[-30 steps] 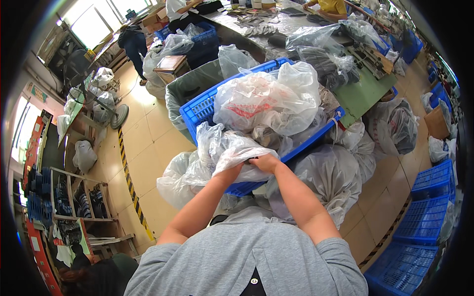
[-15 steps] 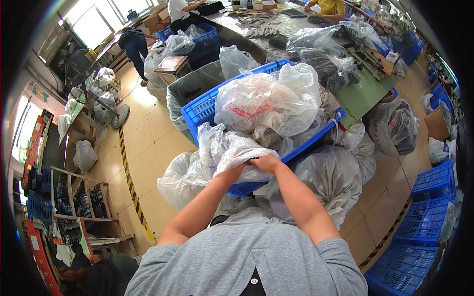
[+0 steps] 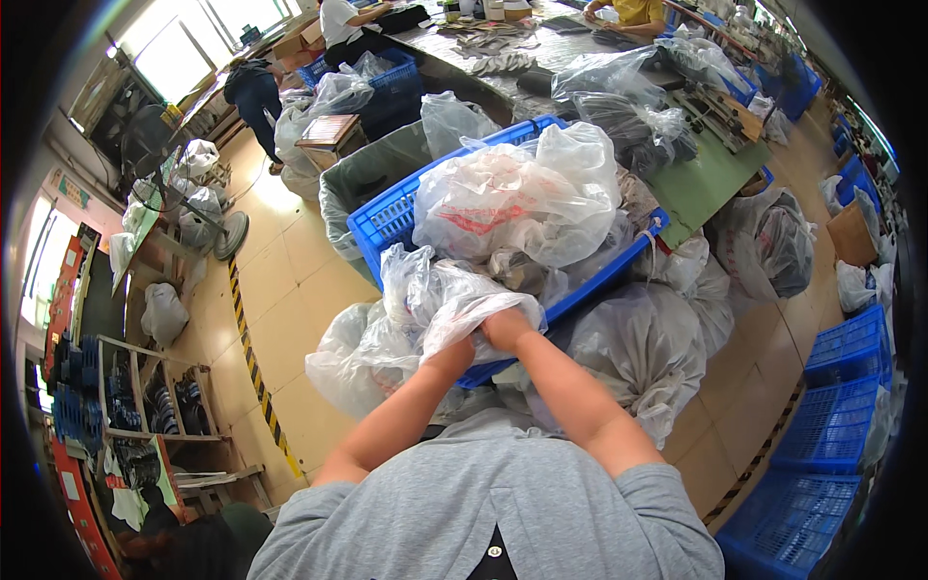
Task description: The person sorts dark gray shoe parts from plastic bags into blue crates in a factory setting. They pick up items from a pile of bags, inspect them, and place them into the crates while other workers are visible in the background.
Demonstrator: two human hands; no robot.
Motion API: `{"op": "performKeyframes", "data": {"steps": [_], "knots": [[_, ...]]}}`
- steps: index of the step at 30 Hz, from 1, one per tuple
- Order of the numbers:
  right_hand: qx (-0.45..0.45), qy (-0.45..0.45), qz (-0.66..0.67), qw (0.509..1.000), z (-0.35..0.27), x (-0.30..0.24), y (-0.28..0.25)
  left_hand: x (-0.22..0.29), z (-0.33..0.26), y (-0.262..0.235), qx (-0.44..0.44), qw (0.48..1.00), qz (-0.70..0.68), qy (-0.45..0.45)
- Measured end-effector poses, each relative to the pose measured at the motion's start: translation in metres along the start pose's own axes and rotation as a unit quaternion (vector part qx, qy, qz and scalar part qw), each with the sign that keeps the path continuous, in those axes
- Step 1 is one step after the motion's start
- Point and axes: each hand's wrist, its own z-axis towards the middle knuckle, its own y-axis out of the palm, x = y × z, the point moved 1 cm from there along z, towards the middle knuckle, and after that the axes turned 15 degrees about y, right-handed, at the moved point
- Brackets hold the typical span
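In front of me lies a crumpled whitish plastic bag [image 3: 425, 290] on the near edge of a blue plastic basket [image 3: 387, 220]. Both of my hands reach into its mouth. Thin film covers most of my left hand [image 3: 456, 354], leaving the wrist and heel of the hand showing. Just to the right, my right hand [image 3: 505, 330] has its back in sight, but the fingers disappear under the film. What either hand touches inside is hidden. A larger, full translucent bag with red print [image 3: 517, 198] rests in the basket just beyond.
Stuffed plastic bags [image 3: 638, 348] crowd the basket's right side, and another bag [image 3: 343, 353] sits at its left. A green board [image 3: 706, 188] juts out at the right. Beyond stands a worktable [image 3: 449, 41] with people beside it. Blue crates [image 3: 826, 425] line the right.
My hands have gone deeper into the bag, and the right fingers that showed at its opening are now covered. The bag's edge has shifted over them.
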Motion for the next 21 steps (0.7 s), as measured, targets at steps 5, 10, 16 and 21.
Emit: {"op": "performKeyframes", "data": {"steps": [5,10,16,21], "knots": [[0.011,0.011,-0.067,0.998,-0.006,-0.006,-0.004,0.009,-0.003,-0.01,-0.049,0.998,0.02,-0.043],[-0.112,0.039,-0.013,0.993,-0.015,-0.02,-0.025,-0.047,-0.003,-0.028,-0.008,0.955,-0.217,-0.203],[-0.025,0.053,-0.012,0.998,-0.023,0.004,-0.014,0.012,0.008,-0.053,0.028,0.737,-0.527,-0.421],[0.015,-0.051,0.354,0.934,-0.098,-0.019,-0.066,0.038,0.002,-0.07,0.08,0.732,-0.566,-0.37]]}}
